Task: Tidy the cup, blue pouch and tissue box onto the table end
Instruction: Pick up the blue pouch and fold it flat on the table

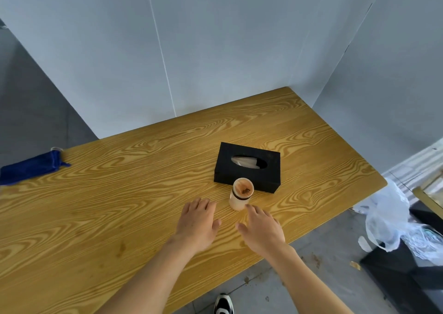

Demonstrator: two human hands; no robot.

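Observation:
A cream cup (240,194) with a dark band and brown residue inside stands upright on the wooden table (119,206). Right behind it lies a black tissue box (248,166) with white tissue showing in its oval slot. A blue pouch (31,166) lies at the table's far left edge. My left hand (197,222) hovers flat, fingers apart, just left of the cup. My right hand (262,228) is spread open below and right of the cup, its fingertips close to the cup's base. Neither hand holds anything.
Grey panel walls enclose the table at the back and right. A dark bin with white plastic bags (393,218) stands on the floor past the table's right end. A shoe (223,304) shows on the floor below the front edge.

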